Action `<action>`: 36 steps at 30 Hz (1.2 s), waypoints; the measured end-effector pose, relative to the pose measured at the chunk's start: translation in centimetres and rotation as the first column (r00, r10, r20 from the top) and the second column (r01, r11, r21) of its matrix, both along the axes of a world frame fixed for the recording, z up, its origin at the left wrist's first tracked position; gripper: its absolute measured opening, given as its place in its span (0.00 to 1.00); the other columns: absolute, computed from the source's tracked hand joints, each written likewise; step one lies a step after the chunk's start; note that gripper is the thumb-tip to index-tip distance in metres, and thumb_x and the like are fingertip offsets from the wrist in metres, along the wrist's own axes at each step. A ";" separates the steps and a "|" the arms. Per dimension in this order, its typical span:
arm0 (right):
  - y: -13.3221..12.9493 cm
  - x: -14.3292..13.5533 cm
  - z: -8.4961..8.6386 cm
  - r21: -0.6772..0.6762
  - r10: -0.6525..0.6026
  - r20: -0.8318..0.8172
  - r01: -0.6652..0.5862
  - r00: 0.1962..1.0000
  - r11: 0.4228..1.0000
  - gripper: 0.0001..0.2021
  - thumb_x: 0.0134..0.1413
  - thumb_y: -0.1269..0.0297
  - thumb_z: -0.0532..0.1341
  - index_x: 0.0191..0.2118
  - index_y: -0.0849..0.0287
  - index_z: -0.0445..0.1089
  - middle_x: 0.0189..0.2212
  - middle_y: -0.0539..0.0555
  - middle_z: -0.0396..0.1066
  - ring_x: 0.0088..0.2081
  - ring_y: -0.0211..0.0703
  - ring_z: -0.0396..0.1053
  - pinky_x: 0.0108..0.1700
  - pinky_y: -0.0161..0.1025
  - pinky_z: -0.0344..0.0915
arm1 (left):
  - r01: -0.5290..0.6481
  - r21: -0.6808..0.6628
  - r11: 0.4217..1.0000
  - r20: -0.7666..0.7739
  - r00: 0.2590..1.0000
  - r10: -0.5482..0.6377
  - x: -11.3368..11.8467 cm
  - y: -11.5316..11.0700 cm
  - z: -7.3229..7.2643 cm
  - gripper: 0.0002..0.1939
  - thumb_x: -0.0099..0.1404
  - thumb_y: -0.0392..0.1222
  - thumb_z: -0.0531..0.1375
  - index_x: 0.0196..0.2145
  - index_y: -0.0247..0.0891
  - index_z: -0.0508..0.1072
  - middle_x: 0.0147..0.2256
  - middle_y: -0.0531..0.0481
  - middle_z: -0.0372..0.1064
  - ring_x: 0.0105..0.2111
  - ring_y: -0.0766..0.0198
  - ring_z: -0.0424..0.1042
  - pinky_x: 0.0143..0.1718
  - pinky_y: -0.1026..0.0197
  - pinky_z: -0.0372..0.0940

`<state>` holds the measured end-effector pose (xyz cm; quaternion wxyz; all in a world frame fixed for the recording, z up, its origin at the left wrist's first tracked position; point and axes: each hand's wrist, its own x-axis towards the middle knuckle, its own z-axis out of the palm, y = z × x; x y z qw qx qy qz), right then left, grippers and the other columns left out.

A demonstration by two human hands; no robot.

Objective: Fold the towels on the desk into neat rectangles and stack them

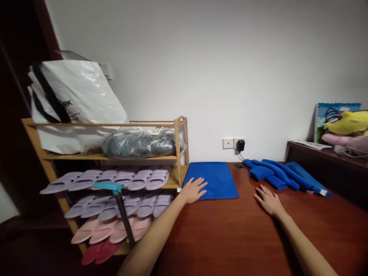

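Left hand palm down, fingers spread, over the near-left part of a flat blue cloth lying at the back of the brown table; right hand also palm down, fingers apart, at the tabletop just short of a pile of rolled blue cloths. Further out: black charger plugged in behind, slipper rack left with white bag on its upper shelf, yellow plush toy far right.

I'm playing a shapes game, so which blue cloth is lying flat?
The blue cloth at the left hand, beside the shoe rack. It lies flat; the other blue cloths lie heaped together near the right hand.
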<state>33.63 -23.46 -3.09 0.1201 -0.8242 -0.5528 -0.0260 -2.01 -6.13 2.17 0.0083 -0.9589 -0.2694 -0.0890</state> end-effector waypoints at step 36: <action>4.3 2.8 1.6 0.474 -0.402 0.058 0.329 0.914 0.817 0.29 0.54 0.57 0.42 0.62 0.59 0.51 0.62 0.64 0.45 0.50 0.59 0.60 0.45 0.52 0.58 | -0.107 -0.173 0.979 0.239 0.960 0.147 -1.2 -7.1 -1.1 0.28 0.69 0.57 0.43 0.61 0.43 0.57 0.64 0.43 0.45 0.63 0.53 0.43 0.59 0.41 0.43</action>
